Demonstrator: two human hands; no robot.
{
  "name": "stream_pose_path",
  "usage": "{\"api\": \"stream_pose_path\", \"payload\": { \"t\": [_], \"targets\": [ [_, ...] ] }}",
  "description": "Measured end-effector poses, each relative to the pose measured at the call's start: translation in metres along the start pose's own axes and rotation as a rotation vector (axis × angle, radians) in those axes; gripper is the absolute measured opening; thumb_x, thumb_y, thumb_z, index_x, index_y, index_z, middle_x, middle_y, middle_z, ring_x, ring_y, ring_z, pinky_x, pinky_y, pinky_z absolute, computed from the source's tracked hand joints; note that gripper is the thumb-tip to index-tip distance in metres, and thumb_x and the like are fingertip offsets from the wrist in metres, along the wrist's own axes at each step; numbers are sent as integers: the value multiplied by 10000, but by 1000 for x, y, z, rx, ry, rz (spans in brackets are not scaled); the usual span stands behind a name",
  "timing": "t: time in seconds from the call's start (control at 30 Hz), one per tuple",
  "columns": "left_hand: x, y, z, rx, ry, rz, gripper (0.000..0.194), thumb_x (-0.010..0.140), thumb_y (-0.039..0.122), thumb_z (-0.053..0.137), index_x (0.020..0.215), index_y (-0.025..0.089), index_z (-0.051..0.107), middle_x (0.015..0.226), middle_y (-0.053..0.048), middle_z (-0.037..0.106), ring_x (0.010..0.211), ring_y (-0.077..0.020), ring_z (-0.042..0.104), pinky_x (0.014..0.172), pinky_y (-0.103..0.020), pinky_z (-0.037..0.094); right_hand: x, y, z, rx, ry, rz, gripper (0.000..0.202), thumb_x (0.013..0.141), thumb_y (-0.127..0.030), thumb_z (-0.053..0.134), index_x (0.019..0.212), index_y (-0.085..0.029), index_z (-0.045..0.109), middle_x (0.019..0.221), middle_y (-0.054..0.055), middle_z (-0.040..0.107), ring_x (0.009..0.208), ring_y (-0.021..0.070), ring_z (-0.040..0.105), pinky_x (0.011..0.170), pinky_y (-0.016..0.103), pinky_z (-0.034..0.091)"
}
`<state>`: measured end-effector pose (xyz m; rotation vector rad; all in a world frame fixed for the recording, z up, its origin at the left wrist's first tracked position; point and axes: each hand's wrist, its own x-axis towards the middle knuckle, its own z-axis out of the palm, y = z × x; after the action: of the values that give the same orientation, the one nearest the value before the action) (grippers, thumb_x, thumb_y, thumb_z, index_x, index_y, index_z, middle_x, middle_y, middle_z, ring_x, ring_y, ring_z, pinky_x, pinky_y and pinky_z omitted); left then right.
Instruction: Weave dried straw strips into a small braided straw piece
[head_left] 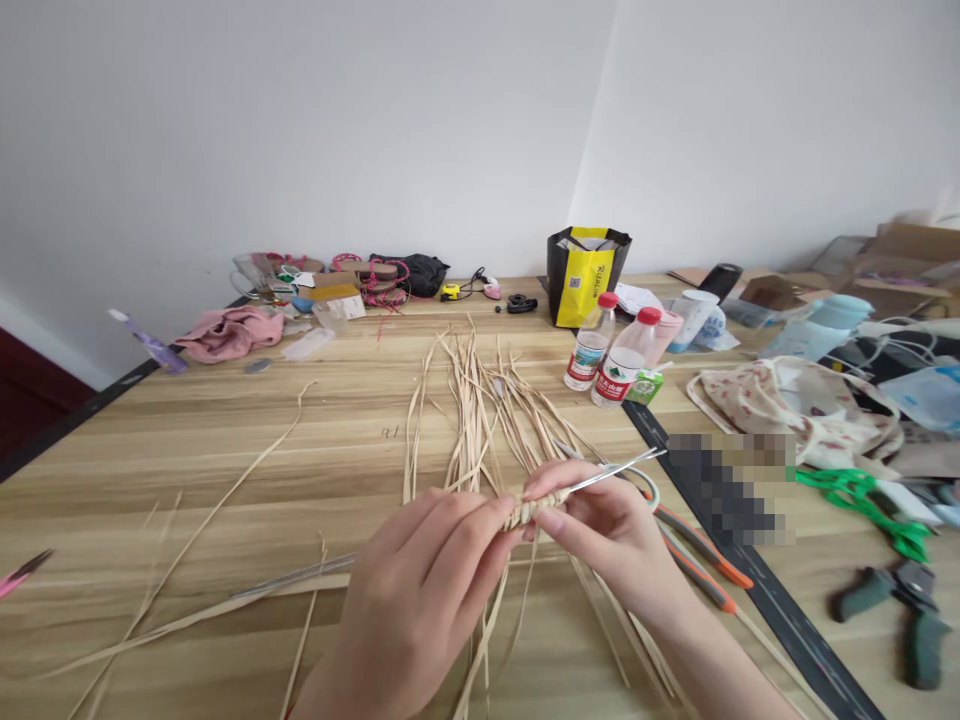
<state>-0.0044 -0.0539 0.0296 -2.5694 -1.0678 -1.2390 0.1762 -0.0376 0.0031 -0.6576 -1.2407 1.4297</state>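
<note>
A small woven piece of pale straw (527, 510) is pinched between both hands near the middle of the view. My left hand (431, 580) grips its left end with the fingers curled over it. On the right end, my right hand (596, 525) holds it between thumb and fingers. Thin metal rods (615, 468) stick out of the piece toward the upper right, past my right hand. Long straw strips (470, 410) fan out on the table behind the hands, and more strips hang below them. Another metal rod (300, 575) lies at the left beside my left hand.
Orange-handled pliers (701, 550) lie right of my right hand. Two red-capped bottles (586, 345) stand behind, near a yellow and black bag (587, 275). A cloth bag (802, 410), green cord (862, 500) and dark clippers (900, 600) are at the right. A pink cloth (232, 333) lies back left.
</note>
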Motion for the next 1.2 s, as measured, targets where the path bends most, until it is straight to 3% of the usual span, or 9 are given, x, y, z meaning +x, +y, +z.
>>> {"api": "stream_pose_path", "payload": {
  "t": [0.27, 0.43, 0.6, 0.87, 1.0, 1.2],
  "targets": [
    [1, -1, -1, 107, 14, 87, 215, 826, 66, 626, 1029, 129, 592, 833, -46, 724, 730, -169, 668, 675, -303, 502, 0, 3, 1, -38, 39, -14, 102, 792, -202, 713, 893, -212, 702, 845, 37, 648, 761, 134, 615, 690, 256, 555],
    [-3, -4, -1, 70, -29, 45, 244, 873, 97, 590, 1115, 127, 576, 879, -45, 721, 785, -160, 663, 741, -300, 501, -1, 1, 3, -18, 62, 8, 102, 788, -210, 722, 888, -226, 706, 832, 23, 681, 720, 115, 635, 678, 228, 556],
    [-11, -5, -2, -16, -74, -34, 323, 901, 120, 558, 1220, 164, 526, 942, -30, 722, 832, -136, 667, 831, -281, 504, -3, -4, 4, 23, 4, 84, 158, 783, -188, 724, 933, -233, 701, 890, 27, 707, 719, 120, 663, 691, 236, 560],
    [-7, -3, -3, -68, -24, -78, 241, 891, 117, 564, 1120, 195, 557, 889, -18, 729, 775, -137, 687, 720, -242, 528, -6, -4, 1, 54, -101, 165, 258, 817, -198, 692, 1065, -242, 634, 771, -3, 654, 692, 107, 634, 649, 215, 506],
    [-4, -2, -1, -137, -62, -173, 220, 892, 125, 554, 1090, 220, 570, 858, -2, 713, 731, -126, 666, 680, -227, 516, -3, -2, -1, 82, -82, 161, 232, 826, -229, 682, 1054, -216, 641, 743, -1, 620, 667, 113, 597, 640, 235, 486],
    [3, 3, 1, -344, -197, -494, 109, 896, 229, 541, 981, 251, 606, 727, 32, 662, 559, -109, 579, 540, -208, 484, 0, -1, 0, 47, -28, 87, 166, 910, -273, 566, 1013, -202, 675, 762, 25, 657, 677, 127, 603, 665, 258, 489]
  ]
}}
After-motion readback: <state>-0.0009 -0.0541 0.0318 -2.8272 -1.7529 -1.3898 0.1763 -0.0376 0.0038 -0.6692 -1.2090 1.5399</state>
